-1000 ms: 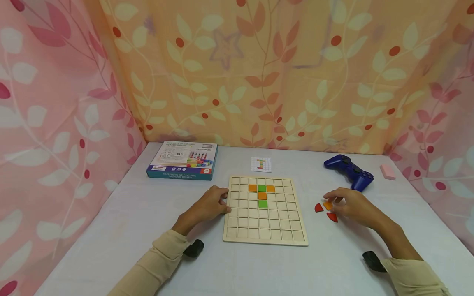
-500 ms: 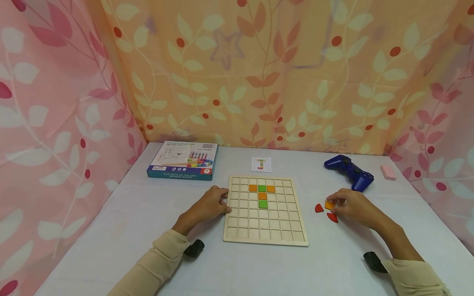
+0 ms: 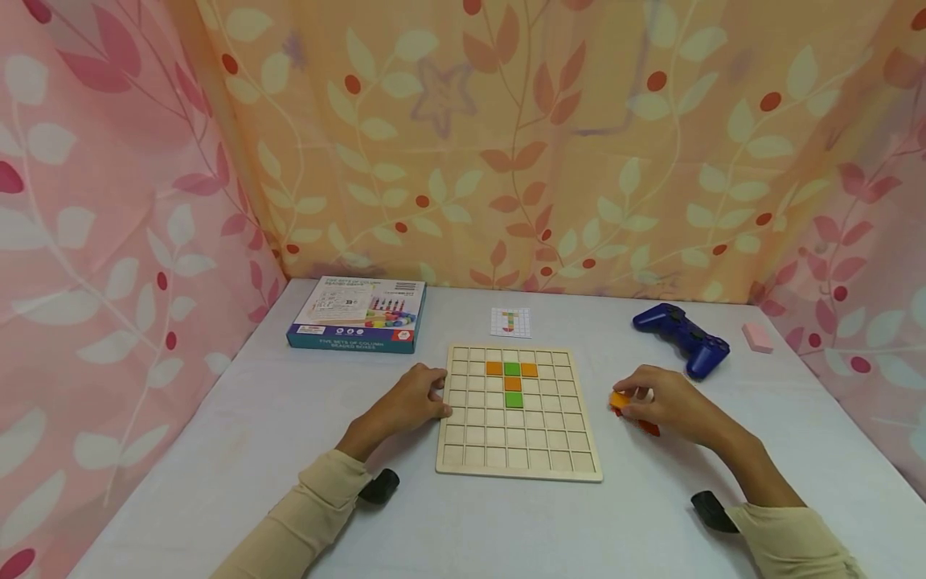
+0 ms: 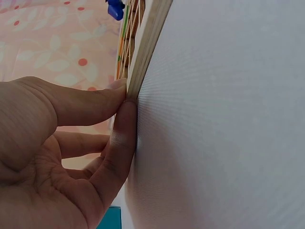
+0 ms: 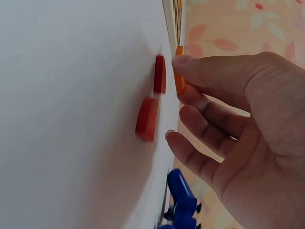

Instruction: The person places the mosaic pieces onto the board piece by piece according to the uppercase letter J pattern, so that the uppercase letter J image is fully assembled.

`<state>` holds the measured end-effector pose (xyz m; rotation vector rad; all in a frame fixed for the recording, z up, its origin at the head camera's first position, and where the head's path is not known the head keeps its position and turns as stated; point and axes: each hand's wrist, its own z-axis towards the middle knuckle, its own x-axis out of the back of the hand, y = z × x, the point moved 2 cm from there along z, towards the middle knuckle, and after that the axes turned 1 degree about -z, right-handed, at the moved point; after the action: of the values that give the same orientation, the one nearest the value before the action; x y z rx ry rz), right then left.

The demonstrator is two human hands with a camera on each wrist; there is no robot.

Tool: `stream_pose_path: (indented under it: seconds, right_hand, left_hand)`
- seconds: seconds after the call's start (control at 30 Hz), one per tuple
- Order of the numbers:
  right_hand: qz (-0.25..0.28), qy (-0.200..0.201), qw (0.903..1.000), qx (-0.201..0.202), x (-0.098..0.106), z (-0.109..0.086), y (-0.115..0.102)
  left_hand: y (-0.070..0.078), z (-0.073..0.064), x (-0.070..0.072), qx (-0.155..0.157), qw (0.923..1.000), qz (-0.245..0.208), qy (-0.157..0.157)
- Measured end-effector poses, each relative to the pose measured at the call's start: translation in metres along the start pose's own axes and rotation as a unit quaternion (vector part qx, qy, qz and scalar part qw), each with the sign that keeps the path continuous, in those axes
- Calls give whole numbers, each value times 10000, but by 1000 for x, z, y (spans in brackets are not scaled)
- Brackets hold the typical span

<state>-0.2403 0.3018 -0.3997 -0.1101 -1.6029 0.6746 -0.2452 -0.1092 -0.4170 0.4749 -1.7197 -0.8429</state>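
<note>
Right grip (image 3: pixel 673 402) has carried its pinched orange tile (image 3: pixel 619 400) leftward, seemingly nearer placement. Left grip (image 3: pixel 407 400) pinches the board (image 3: pixel 515 420).

Box (image 3: pixel 379 315), far left: near side lettered "FIVE SETS OF COLUMN BEADED BOXES"; top headed "FIVE SETS OF COLUMN", smaller print illegible.

The head view looks forward and down over the white tabletop (image 3: pixel 217 466); both wrist views sit close, tilted sideways, sharing the pale wooden gridded board (image 3: pixel 537 438) at their top edges.
</note>
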Motion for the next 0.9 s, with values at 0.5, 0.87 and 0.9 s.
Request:
stream_pose_path:
  seconds: [0.5, 0.87, 0.9]
  right_hand:
    - [202, -291, 9961, 807, -28, 24, -42]
    - [243, -591, 9897, 1280, -42, 37, -71]
    - [210, -622, 9893, 1302, -43, 38, -74]
  left_hand:
    - [-1, -1, 0, -2, 10000, -24, 11]
    - [0, 0, -1, -15, 10000, -51, 15]
    - [0, 0, -1, -18, 10000, -53, 13]
